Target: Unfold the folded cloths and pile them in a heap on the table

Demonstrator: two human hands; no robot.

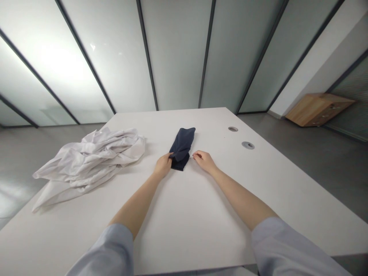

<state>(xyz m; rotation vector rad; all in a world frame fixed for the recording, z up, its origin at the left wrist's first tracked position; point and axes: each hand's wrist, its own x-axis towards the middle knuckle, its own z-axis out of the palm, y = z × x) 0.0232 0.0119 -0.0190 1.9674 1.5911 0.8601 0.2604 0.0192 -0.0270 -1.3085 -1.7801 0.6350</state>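
Note:
A folded dark navy cloth garment lies on the white table, narrow and lengthwise away from me, its near end partly turned over. Its exact kind cannot be told. My left hand grips the garment's left edge near that end, thumb and fingers closed on the fabric. On the other side, my right hand has its fingers curled together just off the garment's right edge. A small gap shows between those fingertips and the cloth, and I see nothing in them.
A crumpled heap of white cloth lies at the left of the white table, one corner near the left edge. Two round cable grommets are set in the tabletop at right. Frosted glass panels stand behind; a wooden cabinet is far right.

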